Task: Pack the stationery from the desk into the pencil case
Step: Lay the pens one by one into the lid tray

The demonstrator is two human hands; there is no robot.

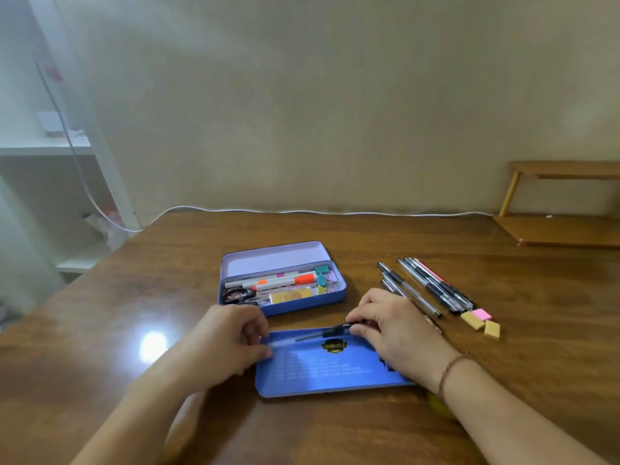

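A pen (327, 332) is pinched at its barrel by the right hand (391, 333) and laid along the far edge of a blue tray (322, 370). The tray's left end is steadied by the left hand (231, 340), fingers curled on the rim; whether anything is gripped cannot be told. Both forearms enter from 6 o'clock, wrists low over the desk (134, 297). The pen is best kept level and parallel to the tray's long side before release. The open case (281, 286), partly filled, lies at 12 o'clock of the tray; loose pens (426, 286) and erasers (479, 322) remain at 2 o'clock.
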